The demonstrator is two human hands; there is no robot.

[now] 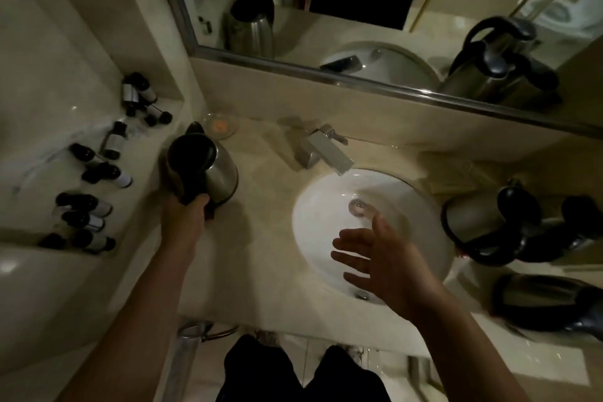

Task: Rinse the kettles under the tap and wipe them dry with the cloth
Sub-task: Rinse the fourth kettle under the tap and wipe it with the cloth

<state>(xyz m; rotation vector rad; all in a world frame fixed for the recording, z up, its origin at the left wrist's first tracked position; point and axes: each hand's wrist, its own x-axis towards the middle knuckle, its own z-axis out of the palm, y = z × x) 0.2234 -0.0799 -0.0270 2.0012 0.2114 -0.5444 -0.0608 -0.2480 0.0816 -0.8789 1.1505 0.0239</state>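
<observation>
left hand (186,215) grips steel kettle (204,170) handle, on counter left of sink (326,206) | right hand (378,258) fingers spread above basin | more kettles (509,225) right

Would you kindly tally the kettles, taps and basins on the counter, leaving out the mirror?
Kettles: 4, one in the left hand's grip; three at right overlap dimly, so roughly
Taps: 1
Basins: 1
Total: 6

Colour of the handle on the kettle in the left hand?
Black, against a brushed silver steel body; the kettle shows best in the head view, left hand gripping the handle.
</observation>
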